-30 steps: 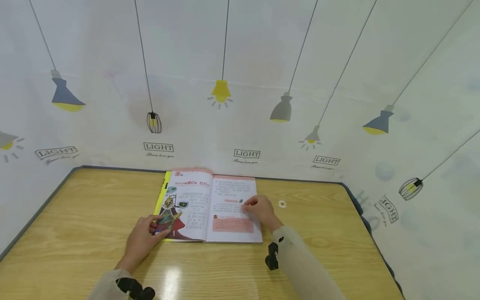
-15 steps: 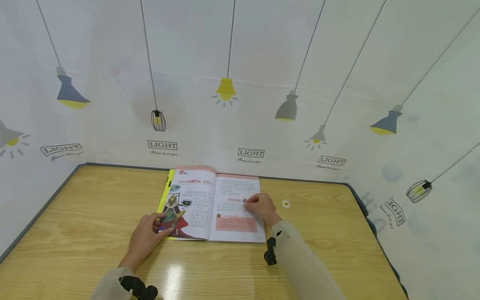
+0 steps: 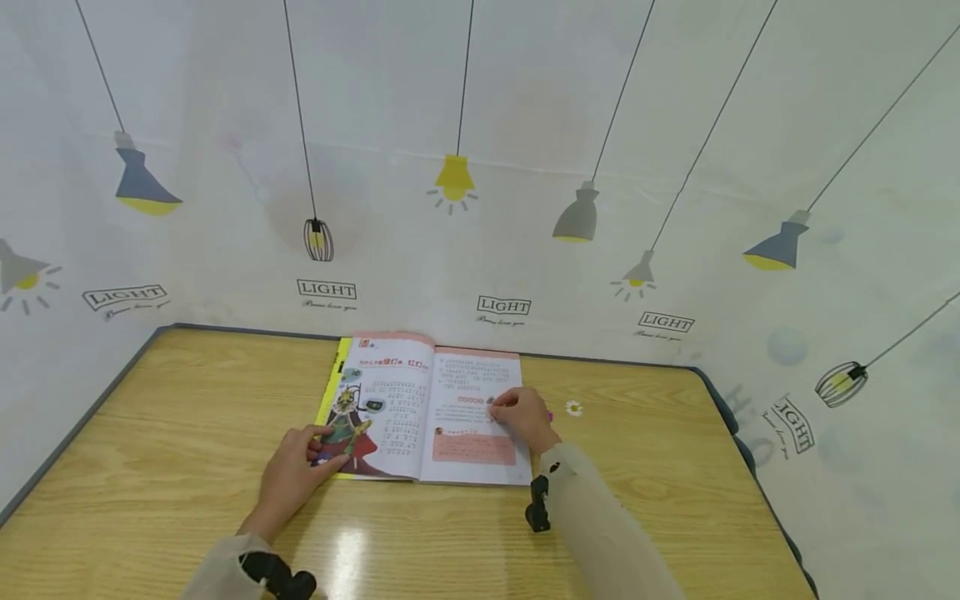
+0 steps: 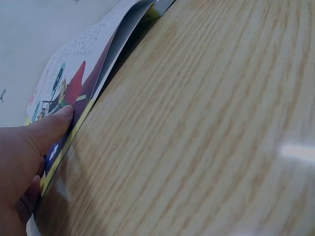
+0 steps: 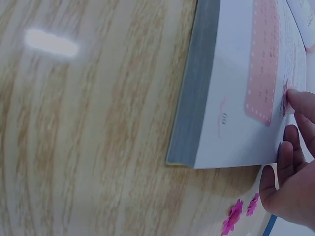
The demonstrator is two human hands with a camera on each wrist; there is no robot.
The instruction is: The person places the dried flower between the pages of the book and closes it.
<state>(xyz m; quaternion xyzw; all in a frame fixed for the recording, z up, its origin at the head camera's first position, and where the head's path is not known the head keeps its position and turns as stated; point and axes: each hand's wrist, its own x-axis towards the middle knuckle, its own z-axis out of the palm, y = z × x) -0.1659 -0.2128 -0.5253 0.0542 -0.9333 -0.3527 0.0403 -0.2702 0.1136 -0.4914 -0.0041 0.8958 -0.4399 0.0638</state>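
Note:
An open book [image 3: 474, 375] lies at the far side of the table, a cartoon figure on its left page. My left hand [image 3: 292, 471] rests at the book's left edge, the thumb [image 4: 55, 127] pressing the printed page and the other fingers along the yellow border. Over the right page, my right hand [image 3: 522, 417] pinches a small pinkish, flower-like piece [image 5: 286, 100] between thumb and index finger, close to the text above the pink box. Its other fingers curl loosely near the page's outer edge.
Two magenta flowers [image 5: 232, 216] lie beside the book under the right hand. A white daisy [image 3: 573, 408] with a yellow centre is to its right. Behind the wooden table [image 3: 630, 500] stands a wall [image 3: 375, 83] with printed lamps.
The head view has shifted slightly, so everything sits a little further right. A bit of magenta now shows beside my right hand. Both hands keep nearly the same place on the book.

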